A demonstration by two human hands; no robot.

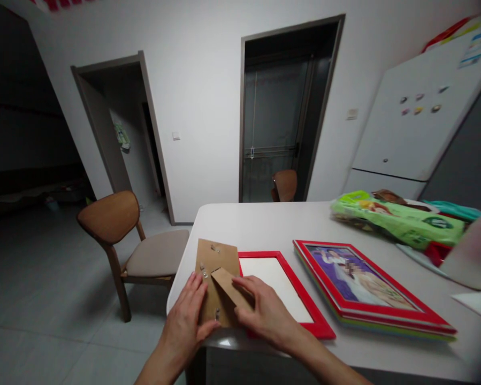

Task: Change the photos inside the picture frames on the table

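The left hand (186, 313) — fingers together, thumb spread — pressed the backing board (220, 305) at the red frame (301, 291)'s 9 o'clock; the right hand (266, 310) pinched its stand (232, 287), which overbending could tear.

head cam | from wearer's head | faces forward-down | table (264, 224) near, wall (196, 80) beyond

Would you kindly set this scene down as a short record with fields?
Left hand: resting on brown backing board
Right hand: gripping the board's stand flap
Board's right: red frame, partly covered
Farther right: red-framed picture
Table: white
Table's far right: green package
Left of table: wooden chair, pale seat
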